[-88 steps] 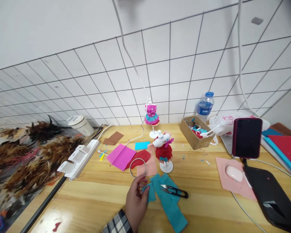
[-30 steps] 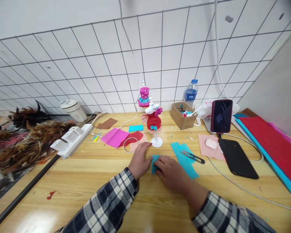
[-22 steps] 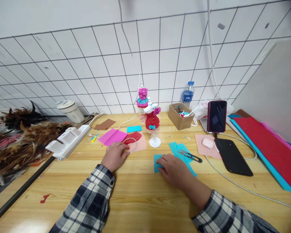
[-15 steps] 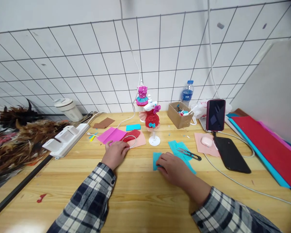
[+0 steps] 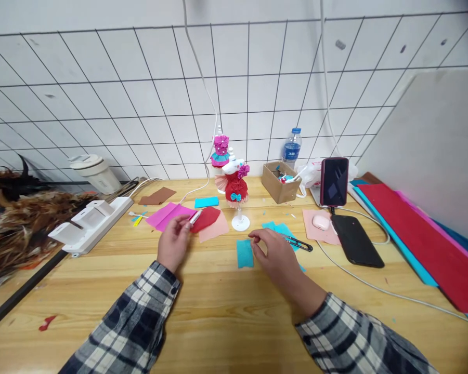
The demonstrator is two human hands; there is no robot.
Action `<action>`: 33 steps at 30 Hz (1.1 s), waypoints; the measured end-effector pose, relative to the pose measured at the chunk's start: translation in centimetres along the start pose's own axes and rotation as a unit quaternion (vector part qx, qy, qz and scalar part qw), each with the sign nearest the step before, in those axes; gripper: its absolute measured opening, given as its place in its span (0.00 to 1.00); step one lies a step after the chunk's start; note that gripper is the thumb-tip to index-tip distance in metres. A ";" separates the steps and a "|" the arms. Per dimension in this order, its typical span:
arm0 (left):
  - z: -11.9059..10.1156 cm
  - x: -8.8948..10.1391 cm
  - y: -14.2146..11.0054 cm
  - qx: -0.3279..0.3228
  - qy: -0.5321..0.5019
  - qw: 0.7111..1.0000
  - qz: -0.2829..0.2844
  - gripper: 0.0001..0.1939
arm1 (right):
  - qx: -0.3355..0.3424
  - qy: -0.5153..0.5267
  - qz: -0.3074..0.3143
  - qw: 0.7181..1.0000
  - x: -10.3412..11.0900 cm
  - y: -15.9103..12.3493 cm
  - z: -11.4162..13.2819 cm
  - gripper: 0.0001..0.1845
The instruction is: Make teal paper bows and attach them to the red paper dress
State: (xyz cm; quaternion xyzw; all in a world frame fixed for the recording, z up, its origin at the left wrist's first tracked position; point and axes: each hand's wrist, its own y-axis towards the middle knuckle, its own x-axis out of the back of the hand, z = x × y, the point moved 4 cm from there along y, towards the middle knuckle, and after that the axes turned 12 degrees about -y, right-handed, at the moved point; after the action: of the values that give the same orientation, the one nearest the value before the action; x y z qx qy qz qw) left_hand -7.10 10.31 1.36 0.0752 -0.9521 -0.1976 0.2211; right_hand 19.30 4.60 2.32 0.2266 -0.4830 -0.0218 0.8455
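My left hand (image 5: 173, 241) is closed on a narrow white ring (image 5: 195, 217), now seen nearly edge-on like a roll of tape, above red crepe paper (image 5: 206, 219). Magenta paper (image 5: 167, 215) lies under and behind that hand. My right hand (image 5: 273, 254) hovers with thumb and bent forefinger apart, just right of a small turquoise crepe-paper rectangle (image 5: 245, 254) flat on the table. Partly hidden behind the right hand are more turquoise pieces (image 5: 283, 229) with black thread snips (image 5: 300, 243) on them. A small dress-form stand (image 5: 237, 189) in red ruffles with a turquoise bow stands beyond both hands.
Behind it stands a second decorated form (image 5: 220, 150). A cardboard box (image 5: 278, 187), water bottle (image 5: 292, 145), propped phone (image 5: 334, 182) and black tablet-like slab (image 5: 356, 240) are at right. Left are a power strip (image 5: 97, 228), cup (image 5: 95, 174) and brown feathers (image 5: 35, 213).
My left hand has lifted the white ring off the papers and turned it edge-on. My right hand has risen off the turquoise rectangle, uncovering it. The view has shifted slightly right.
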 end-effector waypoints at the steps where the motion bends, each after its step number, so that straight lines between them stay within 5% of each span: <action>1: -0.7 -0.4 -0.7 -0.001 -0.020 0.999 -0.036 0.13 | -0.006 0.013 -0.022 1.000 0.4 -0.1 0.4 0.08; 3: -2.5 -1.4 -2.8 -0.009 -0.116 0.988 -0.100 0.09 | -0.001 0.049 -0.047 0.998 1.1 -0.5 1.3 0.08; 4: -3.4 -2.4 -3.9 -0.012 -0.175 0.981 -0.087 0.11 | 0.008 0.071 -0.041 0.997 1.3 -0.8 1.6 0.09; 8: -6.4 -5.9 -7.5 0.030 -0.302 0.952 0.039 0.15 | 0.042 0.124 0.034 0.991 0.7 -1.7 1.9 0.24; 10: -7.0 -6.7 -8.1 0.071 -0.338 0.933 0.098 0.14 | 0.062 0.102 0.046 0.992 0.3 -1.8 1.6 0.24; 13: -7.2 -6.9 -7.7 0.089 -0.316 0.928 0.176 0.10 | 0.060 0.083 0.031 0.994 0.0 -1.6 1.0 0.14; 19: -8.2 -6.4 -7.0 -0.062 -0.191 0.907 0.370 0.20 | 0.044 0.135 0.007 0.990 0.5 -1.4 0.7 0.13; 26: -8.2 -6.1 -7.6 -0.073 -0.218 0.888 0.399 0.18 | 0.008 0.188 0.023 0.982 0.2 -1.5 0.5 0.13; 33: -7.8 -6.3 -7.1 -0.095 -0.166 0.908 0.373 0.13 | -0.073 0.254 0.033 0.964 0.0 -1.4 0.2 0.20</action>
State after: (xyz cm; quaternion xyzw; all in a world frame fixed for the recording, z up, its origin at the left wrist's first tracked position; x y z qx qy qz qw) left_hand 2.47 2.64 2.44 -0.3411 -0.9101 -0.2000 0.1240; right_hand 19.33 3.28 1.83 0.1460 -0.2565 0.0295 0.9550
